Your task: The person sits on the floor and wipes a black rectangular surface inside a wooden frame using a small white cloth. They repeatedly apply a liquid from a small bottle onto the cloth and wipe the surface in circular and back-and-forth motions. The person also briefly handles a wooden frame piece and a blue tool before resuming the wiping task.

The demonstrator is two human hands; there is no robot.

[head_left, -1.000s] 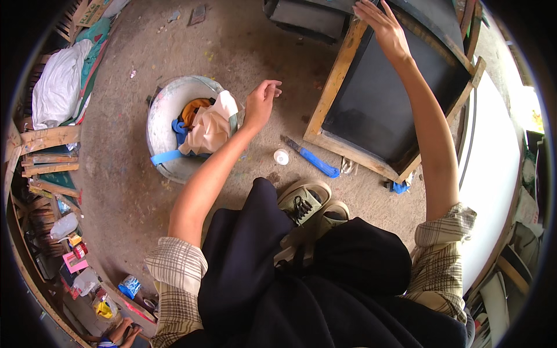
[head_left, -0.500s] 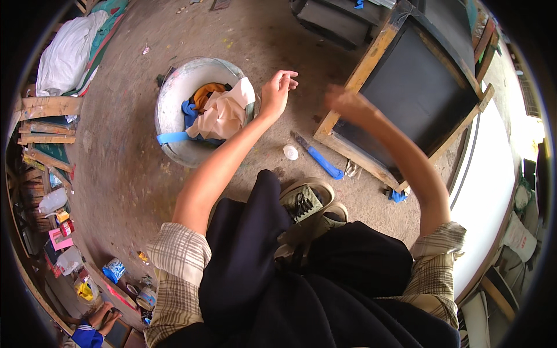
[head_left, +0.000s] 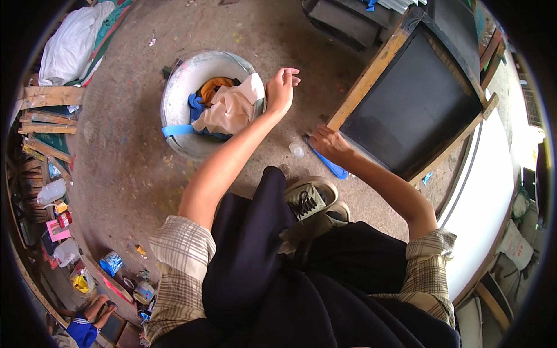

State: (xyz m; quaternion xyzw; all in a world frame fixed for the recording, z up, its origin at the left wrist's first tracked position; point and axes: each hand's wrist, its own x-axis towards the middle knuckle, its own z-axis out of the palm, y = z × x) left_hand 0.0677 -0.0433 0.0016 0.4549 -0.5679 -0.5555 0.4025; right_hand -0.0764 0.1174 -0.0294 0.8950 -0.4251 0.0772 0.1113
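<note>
My right hand (head_left: 329, 142) grips the near-left corner of a wooden frame (head_left: 371, 81) around a dark panel (head_left: 413, 95). My left hand (head_left: 282, 93) is in the air beside a white bucket (head_left: 177, 95), fingers apart and slightly bent, holding nothing. Crumpled pale pink paper (head_left: 226, 112), orange cloth (head_left: 216, 88) and blue cloth (head_left: 196, 108) lie in the bucket. On the floor under my right hand is a tool with a blue handle (head_left: 332, 166), its other end partly hidden by the hand. A small clear plastic cup or lid (head_left: 296, 149) lies next to it.
A black object (head_left: 339, 26) stands beyond the frame. To the right is a large white board (head_left: 481, 185). Wood pieces (head_left: 49, 123), a white sack (head_left: 72, 43) and paint containers (head_left: 111, 263) line the left. Another person's legs in blue shorts (head_left: 83, 330) show at lower left.
My right hand has come down and closed on the frame's corner. The frame's near edge has shifted away from the blue-handled tool. My left hand stays beside the bucket.
</note>
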